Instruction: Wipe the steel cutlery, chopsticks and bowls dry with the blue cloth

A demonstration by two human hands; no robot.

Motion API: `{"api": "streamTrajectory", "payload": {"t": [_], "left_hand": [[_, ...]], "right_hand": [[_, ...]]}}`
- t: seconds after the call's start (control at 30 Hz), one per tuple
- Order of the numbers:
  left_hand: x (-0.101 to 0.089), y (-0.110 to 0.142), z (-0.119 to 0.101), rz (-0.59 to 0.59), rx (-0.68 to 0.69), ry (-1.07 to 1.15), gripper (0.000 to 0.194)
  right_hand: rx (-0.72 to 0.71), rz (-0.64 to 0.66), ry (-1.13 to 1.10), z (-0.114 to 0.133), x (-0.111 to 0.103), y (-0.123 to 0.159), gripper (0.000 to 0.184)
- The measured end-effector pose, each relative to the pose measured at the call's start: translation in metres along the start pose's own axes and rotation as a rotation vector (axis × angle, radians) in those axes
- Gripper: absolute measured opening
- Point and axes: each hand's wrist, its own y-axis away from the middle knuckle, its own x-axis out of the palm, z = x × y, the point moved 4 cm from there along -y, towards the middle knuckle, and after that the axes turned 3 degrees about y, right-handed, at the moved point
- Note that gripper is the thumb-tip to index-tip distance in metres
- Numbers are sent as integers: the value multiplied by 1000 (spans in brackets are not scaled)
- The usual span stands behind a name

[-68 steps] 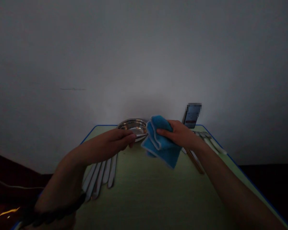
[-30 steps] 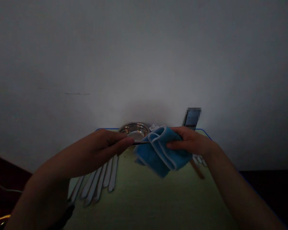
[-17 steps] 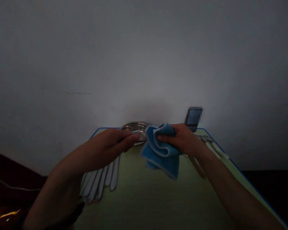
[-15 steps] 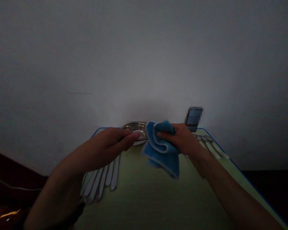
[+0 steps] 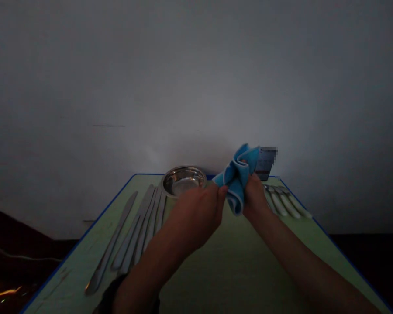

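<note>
Both hands hold a crumpled blue cloth (image 5: 238, 173) with a pale edge above the far middle of the green table (image 5: 216, 270). My left hand (image 5: 199, 211) pinches the cloth's left corner between its fingertips. My right hand (image 5: 254, 197) is closed round the cloth's right side from below. Just left of the hands, a round steel bowl (image 5: 184, 179) stands at the table's far edge. No utensil shows in either hand.
Several table knives (image 5: 146, 226) lie side by side on the left, and one more knife (image 5: 111, 246) lies apart further left. White-handled cutlery (image 5: 284, 201) lies at the far right. A phone (image 5: 265, 163) leans on the grey wall behind the cloth. The table has a blue rim.
My left hand held a thin metal utensil whose end was in the cloth; now it has moved right and pinches the cloth itself. The cloth has risen and bunched up.
</note>
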Motion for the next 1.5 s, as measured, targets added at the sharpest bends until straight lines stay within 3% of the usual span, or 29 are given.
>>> {"api": "streamTrajectory", "payload": {"t": [0.13, 0.27, 0.37, 0.53, 0.6, 0.67, 0.77, 0.87, 0.93, 1.03, 1.1, 1.27, 1.5], "left_hand": [[12, -3, 5, 26, -69, -80, 40], [13, -5, 18, 32, -25, -36, 40], [4, -4, 25, 75, 56, 82, 41], [-25, 5, 38, 131, 55, 218, 40], [-34, 8, 43, 165, 54, 282, 40], [-37, 9, 46, 185, 56, 325, 41], [-30, 6, 42, 162, 40, 306, 42], [-7, 1, 26, 138, 30, 217, 42], [9, 0, 13, 109, 30, 131, 41], [25, 1, 1, 166, 37, 147, 38], [26, 3, 1, 224, 49, 223, 33], [11, 9, 7, 389, 101, 380, 27], [6, 4, 6, 394, 102, 486, 36]], "right_hand": [[264, 63, -178, -22, 11, 9, 22], [306, 161, -184, -23, 15, 6, 16], [186, 214, -89, -9, 8, -8, 19], [-234, 245, 318, 26, -10, -23, 28], [-276, 284, 422, 30, -11, -23, 35], [-210, 296, 407, 26, -10, -21, 38], [-56, 185, 238, 11, -4, -12, 37], [62, 76, -18, -6, 6, 1, 30], [132, 55, -139, -13, 12, 9, 22], [212, 73, -190, -18, 15, 12, 16], [223, 75, -199, -17, 13, 7, 16], [228, -59, -254, -16, 1, -8, 18], [139, -64, -234, -4, 4, -2, 25]]}}
